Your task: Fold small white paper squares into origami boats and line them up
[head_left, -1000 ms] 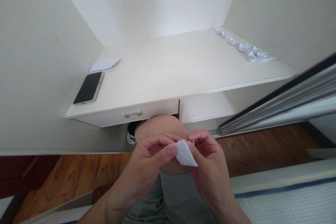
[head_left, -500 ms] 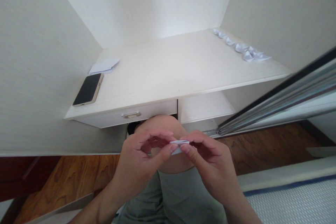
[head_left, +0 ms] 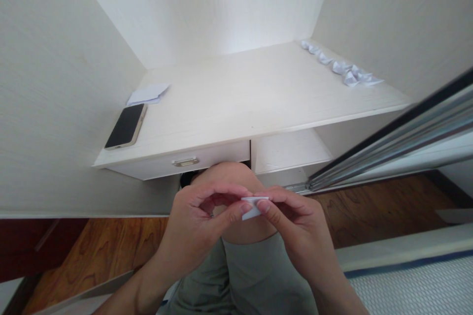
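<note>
Head view: got my left fingers (head_left: 233, 213) and right fingers (head_left: 273, 215) pinching either side of a little paper piece (head_left: 252, 213) above my knee (head_left: 231, 175), probably to keep it steady. Phone (head_left: 126, 126) sits left on the tabletop (head_left: 221, 98), likely out of the way.

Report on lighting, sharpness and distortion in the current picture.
Head view: soft light, with a faint grey shadow on the back panel; head view: the held paper and small paper shapes look slightly soft; head view: side walls splay outward, suggesting a wide lens.
</note>
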The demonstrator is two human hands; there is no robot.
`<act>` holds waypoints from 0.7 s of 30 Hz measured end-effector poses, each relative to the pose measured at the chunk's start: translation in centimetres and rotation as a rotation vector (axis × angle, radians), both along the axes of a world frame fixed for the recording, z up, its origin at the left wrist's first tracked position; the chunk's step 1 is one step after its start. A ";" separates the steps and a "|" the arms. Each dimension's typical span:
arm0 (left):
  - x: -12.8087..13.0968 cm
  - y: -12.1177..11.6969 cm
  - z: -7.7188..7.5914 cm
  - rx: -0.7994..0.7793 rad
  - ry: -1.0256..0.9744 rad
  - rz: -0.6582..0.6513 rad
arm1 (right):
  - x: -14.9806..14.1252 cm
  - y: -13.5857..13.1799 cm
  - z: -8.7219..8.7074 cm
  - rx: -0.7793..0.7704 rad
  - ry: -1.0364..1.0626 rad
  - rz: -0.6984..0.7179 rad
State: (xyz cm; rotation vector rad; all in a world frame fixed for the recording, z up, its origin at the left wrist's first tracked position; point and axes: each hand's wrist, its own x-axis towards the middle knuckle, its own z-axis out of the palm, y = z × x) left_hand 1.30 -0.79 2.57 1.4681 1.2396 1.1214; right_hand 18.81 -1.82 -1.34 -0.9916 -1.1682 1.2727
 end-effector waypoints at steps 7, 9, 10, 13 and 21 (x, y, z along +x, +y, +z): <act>-0.4 0.2 -0.3 -0.075 0.010 0.062 | 0.1 0.2 0.0 -0.005 -0.090 0.029; -0.4 0.4 -0.4 -0.121 -0.019 0.047 | 0.1 0.3 0.0 -0.009 -0.130 0.050; -0.4 0.6 -0.4 -0.150 -0.037 0.029 | 0.1 0.3 0.0 -0.013 -0.148 0.062; -0.6 1.1 -0.5 -0.249 -0.071 -0.034 | 0.1 0.7 0.0 -0.041 -0.174 0.086; -0.6 1.9 -0.5 -0.301 -0.129 0.001 | -0.1 1.8 0.2 -0.132 -0.184 0.233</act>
